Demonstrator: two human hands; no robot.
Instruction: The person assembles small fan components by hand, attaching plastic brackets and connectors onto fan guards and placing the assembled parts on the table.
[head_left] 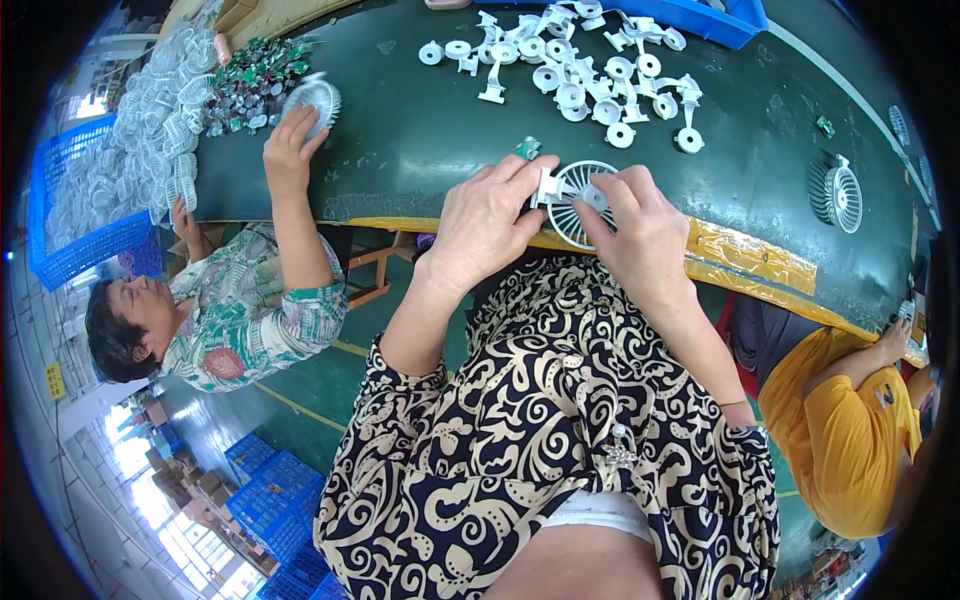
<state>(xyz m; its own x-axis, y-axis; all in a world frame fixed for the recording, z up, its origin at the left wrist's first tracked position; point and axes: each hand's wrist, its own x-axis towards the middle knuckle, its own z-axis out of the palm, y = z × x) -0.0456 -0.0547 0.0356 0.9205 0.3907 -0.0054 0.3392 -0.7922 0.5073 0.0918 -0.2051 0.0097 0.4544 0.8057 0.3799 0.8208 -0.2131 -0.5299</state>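
Bare left forearm (418, 322) and right forearm (708, 345) angle inward; at the near edge of the bench (400, 150), left hand (482, 220) and right hand (645, 230) face each other, fingers bent, pinching.

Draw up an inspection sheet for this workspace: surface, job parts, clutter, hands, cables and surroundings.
Surface: dark green tabletop, yellowish tape along its near edge.
Job's things: white bracket at a round slotted grille.
Clutter: loose white bracket pile; small green circuit board near the held bracket; lone grille farther right.
Hands: left hand pinches the bracket's base; right hand lies over the grille, exact grip unclear.
Cables: nothing seen.
Surroundings: patterned-shirt co-worker at left, near a blue crate; yellow-shirt co-worker at right.
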